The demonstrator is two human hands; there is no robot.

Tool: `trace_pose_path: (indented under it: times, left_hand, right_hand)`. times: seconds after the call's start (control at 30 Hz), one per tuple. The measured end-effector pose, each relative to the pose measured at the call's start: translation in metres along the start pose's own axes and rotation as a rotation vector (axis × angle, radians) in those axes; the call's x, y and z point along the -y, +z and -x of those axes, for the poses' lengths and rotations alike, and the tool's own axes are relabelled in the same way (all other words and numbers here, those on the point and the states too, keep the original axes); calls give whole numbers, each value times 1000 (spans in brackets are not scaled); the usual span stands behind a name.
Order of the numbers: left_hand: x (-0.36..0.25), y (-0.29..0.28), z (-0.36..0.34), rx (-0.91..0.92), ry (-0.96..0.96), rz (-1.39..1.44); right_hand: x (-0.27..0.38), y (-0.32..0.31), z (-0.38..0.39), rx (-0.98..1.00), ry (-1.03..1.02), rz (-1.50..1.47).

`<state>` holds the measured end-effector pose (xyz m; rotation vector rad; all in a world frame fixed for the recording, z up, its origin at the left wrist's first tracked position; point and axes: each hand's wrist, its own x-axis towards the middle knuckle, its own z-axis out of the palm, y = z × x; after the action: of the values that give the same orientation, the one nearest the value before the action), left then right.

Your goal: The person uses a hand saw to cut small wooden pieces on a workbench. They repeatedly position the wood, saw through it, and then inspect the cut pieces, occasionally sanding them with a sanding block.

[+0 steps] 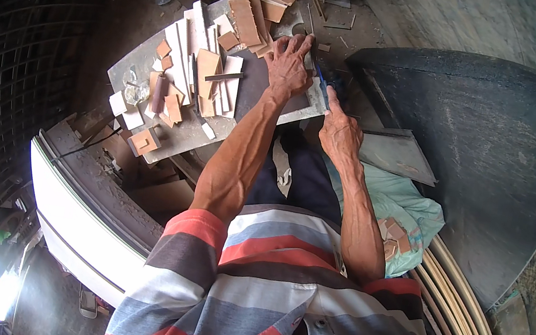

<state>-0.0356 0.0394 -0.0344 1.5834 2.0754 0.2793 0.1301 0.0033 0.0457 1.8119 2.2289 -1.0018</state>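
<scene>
My left hand lies palm down near the right end of the work table. Its fingers are stretched forward, pressing on a dark flat sheet. Just right of it, at the table's edge, my right hand is closed on a narrow blue tool, the index finger laid along it. The tool's exact kind is hard to make out, and most of its grip is hidden by the hand. Left of the sheet lie white and tan strips, a small dark bar and stacked brown wood pieces.
A small wooden block sits at the table's near left corner. A large dark panel leans at the right. Below it are a pale green bag with wood scraps and long wooden strips. A white panel stands at the lower left.
</scene>
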Motion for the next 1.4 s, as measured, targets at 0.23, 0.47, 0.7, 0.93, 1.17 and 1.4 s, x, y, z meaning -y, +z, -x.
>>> trace_pose_path:
  times: [0.23,0.47,0.7,0.93,1.17,1.4]
  left_hand:
    - [-9,-6,-1,16,-70,-27]
    - [-12,-4,-2,7,-104,-28]
    - [-13,-2,-2,-16,-77,-3]
    - [-14,-1,0,-40,-91,-1]
    - [-12,-1,-1,-33,-107,-5]
    - [-16,-3,0,-13,-114,-3]
  right_hand:
    - [9,-21,17,28,-5,22]
    - [7,-35,49,50,11,96]
    - [11,-8,-2,-21,-8,159]
    - [9,-19,14,17,-26,72]
    - [7,-28,43,23,-18,85]
    - [2,-6,7,-29,-56,103]
